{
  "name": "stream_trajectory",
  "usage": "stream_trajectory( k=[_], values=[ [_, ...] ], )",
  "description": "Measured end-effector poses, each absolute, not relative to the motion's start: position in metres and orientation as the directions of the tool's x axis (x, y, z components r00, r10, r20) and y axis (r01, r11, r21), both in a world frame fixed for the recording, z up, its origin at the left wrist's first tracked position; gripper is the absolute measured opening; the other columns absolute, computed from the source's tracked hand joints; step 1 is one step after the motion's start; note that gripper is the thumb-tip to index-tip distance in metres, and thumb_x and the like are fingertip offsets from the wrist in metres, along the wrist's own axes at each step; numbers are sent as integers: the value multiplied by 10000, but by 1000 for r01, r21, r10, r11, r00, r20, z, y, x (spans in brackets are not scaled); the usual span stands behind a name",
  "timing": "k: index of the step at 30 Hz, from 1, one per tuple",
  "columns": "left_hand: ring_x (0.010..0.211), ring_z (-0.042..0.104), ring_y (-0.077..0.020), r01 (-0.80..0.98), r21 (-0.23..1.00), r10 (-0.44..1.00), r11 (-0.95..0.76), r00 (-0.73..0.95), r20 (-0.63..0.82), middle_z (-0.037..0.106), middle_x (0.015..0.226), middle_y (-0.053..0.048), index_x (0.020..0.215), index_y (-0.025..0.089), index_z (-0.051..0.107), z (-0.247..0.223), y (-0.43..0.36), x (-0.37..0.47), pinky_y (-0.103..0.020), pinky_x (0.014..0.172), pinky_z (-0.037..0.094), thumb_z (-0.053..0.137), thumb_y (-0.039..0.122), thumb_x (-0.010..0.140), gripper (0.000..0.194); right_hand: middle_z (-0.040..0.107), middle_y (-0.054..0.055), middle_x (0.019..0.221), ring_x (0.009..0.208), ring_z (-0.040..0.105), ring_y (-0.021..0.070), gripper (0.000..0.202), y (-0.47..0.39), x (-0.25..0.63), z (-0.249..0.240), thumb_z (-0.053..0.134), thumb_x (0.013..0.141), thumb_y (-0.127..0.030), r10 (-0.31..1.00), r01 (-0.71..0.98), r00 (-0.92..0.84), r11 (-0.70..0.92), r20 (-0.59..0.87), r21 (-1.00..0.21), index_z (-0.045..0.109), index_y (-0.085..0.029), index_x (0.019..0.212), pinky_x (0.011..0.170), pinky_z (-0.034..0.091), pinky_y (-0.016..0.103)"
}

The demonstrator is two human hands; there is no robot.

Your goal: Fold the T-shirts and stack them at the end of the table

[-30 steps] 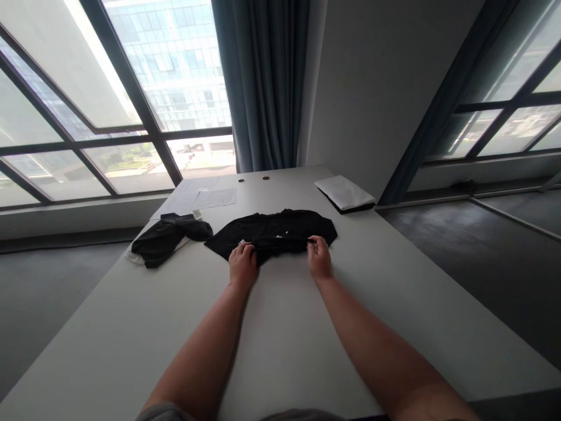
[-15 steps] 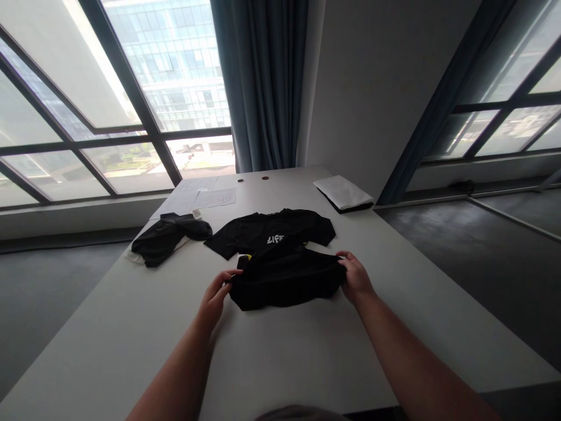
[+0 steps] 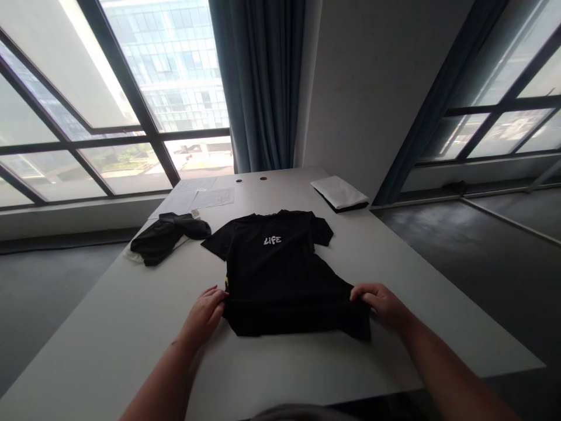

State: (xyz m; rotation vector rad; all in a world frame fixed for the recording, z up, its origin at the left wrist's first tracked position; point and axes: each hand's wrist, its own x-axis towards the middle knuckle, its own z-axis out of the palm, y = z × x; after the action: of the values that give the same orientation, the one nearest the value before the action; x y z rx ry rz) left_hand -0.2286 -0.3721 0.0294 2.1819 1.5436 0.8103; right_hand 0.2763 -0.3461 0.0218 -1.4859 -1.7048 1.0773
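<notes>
A black T-shirt [image 3: 276,269] with white "Life" lettering lies spread on the white table, its collar and sleeves at the far side and its hem towards me. My left hand [image 3: 205,314] pinches the shirt's left side edge a little above the hem, where a bit of yellow shows. On the other side, my right hand [image 3: 380,302] grips the right side edge, and a corner of the hem hangs below the fingers. Between the hands the lower cloth is drawn fairly straight, with slight folds.
A crumpled dark grey and white garment [image 3: 169,237] lies left of the shirt. Behind it are printed paper sheets [image 3: 213,197]. A folded white item with a black underside [image 3: 340,192] rests at the table's [image 3: 280,380] back right. Windows and a blue curtain [image 3: 263,88] stand beyond.
Both hands have come towards me and moved apart, pulling the lower part of the T-shirt out flat. The bunched folds below the lettering have opened, and the whole word now shows.
</notes>
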Motion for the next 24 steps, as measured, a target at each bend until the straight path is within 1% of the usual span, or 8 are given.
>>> stream_trajectory(
  k=[5, 7, 9, 12, 14, 17, 20, 24],
  values=[
    [711, 662, -238, 908, 296, 948, -295, 241, 207, 672, 697, -46, 718, 253, 544, 42, -377, -219, -383, 799, 505, 312, 418, 1046, 434, 622, -12, 593, 572, 565, 176, 246, -345, 280, 39, 515, 811, -309, 939, 823, -319, 210, -125, -528, 752, -243, 813, 612, 398, 296],
    [668, 644, -227, 943, 203, 949, -262, 213, 234, 660, 682, -41, 736, 248, 542, 48, -370, -210, -368, 766, 488, 333, 427, 1053, 420, 697, 5, 696, 660, 633, 196, 267, -341, 269, 50, 498, 854, -287, 962, 879, -271, 231, -37, -417, 764, -259, 868, 665, 428, 307],
    [692, 655, -225, 955, 146, 942, -257, 214, 258, 667, 702, -41, 777, 243, 567, 55, -354, -195, -365, 793, 485, 370, 414, 1051, 378, 758, 35, 890, 816, 686, 216, 299, -332, 246, 60, 471, 902, -280, 966, 883, -230, 257, 117, -392, 767, -260, 937, 752, 473, 318],
    [885, 694, -244, 959, 142, 944, -244, 201, 260, 721, 862, -73, 900, 236, 638, 58, -310, -163, -362, 873, 494, 421, 397, 1039, 304, 747, 75, 1133, 1031, 680, 228, 334, -304, 194, 65, 457, 954, -283, 926, 838, -282, 366, 252, -404, 761, -238, 1082, 936, 490, 329],
    [1142, 658, -260, 953, 162, 949, -255, 215, 229, 722, 1184, -121, 1085, 222, 679, 54, -272, -142, -370, 1015, 461, 477, 386, 1017, 269, 659, 109, 1365, 1247, 603, 258, 407, -276, 158, 60, 495, 952, -297, 929, 846, -296, 362, 221, -390, 702, -212, 1291, 1073, 441, 346],
    [1518, 337, -343, 978, 171, 991, -121, 110, 72, 366, 1658, -142, 1462, 235, 549, 40, -219, -125, -477, 1198, 306, 514, 501, 986, 546, 367, 168, 1645, 1499, 356, 312, 630, -230, 125, 40, 482, 995, -415, 971, 904, -223, 240, 90, -355, 461, -138, 1561, 1217, 285, 397],
    [1559, 234, -392, 980, 188, 997, 65, -58, -44, 273, 1703, -123, 1576, 277, 435, 22, -185, -131, -568, 1217, 243, 420, 568, 996, 649, 236, 151, 1706, 1557, 237, 314, 681, -193, 130, 13, 382, 1038, -479, 996, 950, -79, 60, -49, -307, 322, -150, 1631, 1252, 191, 447],
    [1585, 153, -368, 977, 186, 994, 107, -104, -26, 231, 1722, -71, 1613, 310, 375, 0, -166, -151, -547, 1248, 175, 342, 622, 995, 693, 162, 121, 1730, 1584, 143, 308, 704, -165, 162, -17, 331, 1039, -562, 999, 977, 6, -14, -41, -215, 297, -206, 1645, 1266, 92, 486]
  ],
)
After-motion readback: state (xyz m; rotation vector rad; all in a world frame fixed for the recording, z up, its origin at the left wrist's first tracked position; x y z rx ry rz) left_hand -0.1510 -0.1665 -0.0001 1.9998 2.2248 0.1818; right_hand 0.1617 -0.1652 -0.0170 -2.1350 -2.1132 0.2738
